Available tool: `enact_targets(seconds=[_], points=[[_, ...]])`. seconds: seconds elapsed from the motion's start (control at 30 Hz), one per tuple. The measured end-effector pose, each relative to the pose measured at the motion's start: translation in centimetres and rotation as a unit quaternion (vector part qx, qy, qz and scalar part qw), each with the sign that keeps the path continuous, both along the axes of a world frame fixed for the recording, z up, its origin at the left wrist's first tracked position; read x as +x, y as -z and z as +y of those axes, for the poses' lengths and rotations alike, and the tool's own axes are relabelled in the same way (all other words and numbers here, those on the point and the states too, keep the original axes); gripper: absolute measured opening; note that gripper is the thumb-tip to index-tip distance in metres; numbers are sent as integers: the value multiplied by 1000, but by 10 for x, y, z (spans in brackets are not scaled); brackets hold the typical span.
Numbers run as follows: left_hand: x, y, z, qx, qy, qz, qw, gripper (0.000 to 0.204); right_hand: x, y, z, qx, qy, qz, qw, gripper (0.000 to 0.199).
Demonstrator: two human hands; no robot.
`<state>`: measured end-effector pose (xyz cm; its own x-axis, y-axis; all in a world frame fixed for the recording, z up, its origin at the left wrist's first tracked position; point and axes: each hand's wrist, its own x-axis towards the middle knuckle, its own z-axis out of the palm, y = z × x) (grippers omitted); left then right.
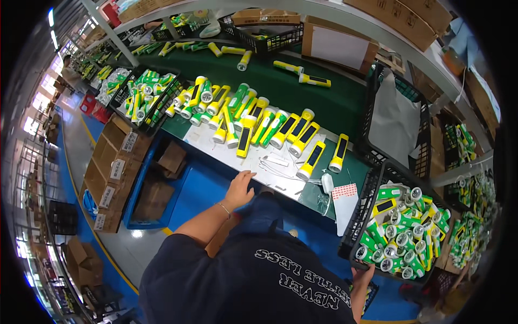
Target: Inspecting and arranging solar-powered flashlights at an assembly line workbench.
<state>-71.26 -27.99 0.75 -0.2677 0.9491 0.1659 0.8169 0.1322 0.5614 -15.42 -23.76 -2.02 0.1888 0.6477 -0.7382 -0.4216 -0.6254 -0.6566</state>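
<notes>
My left hand (240,189) hangs just in front of the table's white worktop (216,150). Its fingers are loosely bent with the thumb apart, and nothing is in it. At the lower right, my right hand (362,274) grips the near lower side of a black plastic crate (352,237); part of its fingers is hidden by the crate. The crate is full of green, yellow and white flashlights (402,229), many with their lenses facing up. Across the worktop lies a loose row of similar flashlights (285,129), several showing a dark panel along the body.
A white charger with a cable (327,182) and a red-dotted sticker sheet (344,193) lie right of the row. Behind the full crate stands a lined black crate (372,108). Another crate of flashlights (156,116) is at the left, above cardboard boxes (108,167) and a blue bin (141,183).
</notes>
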Motion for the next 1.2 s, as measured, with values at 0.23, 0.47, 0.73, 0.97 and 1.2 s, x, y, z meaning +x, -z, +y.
enact_targets(seconds=[0.23,0.47,0.73,0.97,1.2], points=[[-59,35,55,-143,189,188,953,72,-28,11,13,32,205,53,977,49],[-126,46,143,-123,437,187,871,83,-112,102,-12,-43,425,-115,897,71],[-143,92,189,-141,433,197,868,71,-294,215,-9,-83,-492,-295,815,49],[-145,158,213,-140,406,208,879,65,-359,460,8,70,-802,-156,573,45],[-154,221,233,-130,414,253,865,55,-446,568,43,121,-795,-88,588,44]])
